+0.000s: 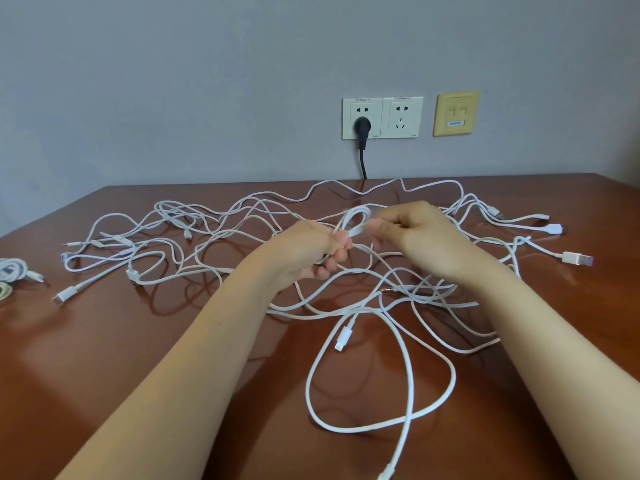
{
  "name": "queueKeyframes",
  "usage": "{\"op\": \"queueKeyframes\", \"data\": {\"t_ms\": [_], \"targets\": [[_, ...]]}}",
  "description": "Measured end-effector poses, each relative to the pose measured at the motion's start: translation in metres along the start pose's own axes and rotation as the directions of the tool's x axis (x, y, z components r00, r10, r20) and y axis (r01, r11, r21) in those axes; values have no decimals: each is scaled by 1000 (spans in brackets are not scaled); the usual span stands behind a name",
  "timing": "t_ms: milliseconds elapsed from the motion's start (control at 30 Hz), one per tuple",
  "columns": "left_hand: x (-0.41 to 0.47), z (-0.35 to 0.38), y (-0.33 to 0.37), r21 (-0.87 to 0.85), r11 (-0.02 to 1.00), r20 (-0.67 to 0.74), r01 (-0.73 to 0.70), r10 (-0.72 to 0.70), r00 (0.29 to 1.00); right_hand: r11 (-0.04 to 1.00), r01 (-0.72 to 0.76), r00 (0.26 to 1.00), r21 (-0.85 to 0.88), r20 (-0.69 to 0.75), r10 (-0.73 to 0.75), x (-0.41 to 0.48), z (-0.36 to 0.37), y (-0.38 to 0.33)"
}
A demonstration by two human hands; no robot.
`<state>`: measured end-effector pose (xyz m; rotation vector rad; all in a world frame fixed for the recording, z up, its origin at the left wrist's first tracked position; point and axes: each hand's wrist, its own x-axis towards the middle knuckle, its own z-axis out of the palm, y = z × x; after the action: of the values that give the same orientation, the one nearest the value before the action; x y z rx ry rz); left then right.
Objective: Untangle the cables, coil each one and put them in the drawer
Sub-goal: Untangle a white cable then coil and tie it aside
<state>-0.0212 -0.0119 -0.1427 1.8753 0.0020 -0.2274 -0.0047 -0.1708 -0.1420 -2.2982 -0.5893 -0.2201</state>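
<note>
left hand [308,252]: clamped on white cable loop [356,221]
right hand [419,235]: pinching same loop
tangled cables [343,336]: spread over brown surface [138,341]

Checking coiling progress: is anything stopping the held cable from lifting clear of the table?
Yes. The white cable loop pinched by left hand and right hand runs down into the tangle of white cables, whose strands cross it on the table. No drawer shows.

You face a grey wall [207,81] above the brown surface [138,341]: two white sockets [401,114], a black plug [362,128], a yellow plate [456,113].
</note>
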Motion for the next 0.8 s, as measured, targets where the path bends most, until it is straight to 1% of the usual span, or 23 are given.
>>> {"op": "queueKeyframes", "data": {"t_ms": [67,133,200,300,400,467,533,600,700,767,800], "targets": [[-1,2,-2,130,991,-13,11,-10,1000,988,83,996,-133,-2,-84,-1,2,-1],[-2,3,-4,266,964,14,8,-13,1000,952,183,982,-246,10,-186,-1,4,-3],[-2,4,-5,387,922,51,-23,4,999,916,269,960,-296,10,-279,-2,5,-6],[-2,9,-3,474,874,97,-108,70,993,912,290,948,-289,-43,-315,-1,4,-4],[-3,12,-2,532,825,117,-191,152,981,952,248,956,-181,-111,-271,2,4,0],[-2,10,-4,522,823,148,-224,171,974,972,216,961,-95,-153,-229,2,3,1],[-4,9,-4,534,806,193,-255,178,965,984,176,968,26,-184,-169,1,1,-1],[-5,10,-4,541,790,227,-289,193,954,975,122,985,183,-145,-96,1,-5,-1],[-7,15,-2,448,834,248,-322,230,941,923,19,1000,385,-23,-11,1,-10,5],[-7,17,0,385,856,216,-345,280,935,885,-14,1000,465,-12,23,4,-11,10],[-7,17,1,358,861,188,-362,313,931,883,-15,999,468,-24,30,5,-10,12]]}}
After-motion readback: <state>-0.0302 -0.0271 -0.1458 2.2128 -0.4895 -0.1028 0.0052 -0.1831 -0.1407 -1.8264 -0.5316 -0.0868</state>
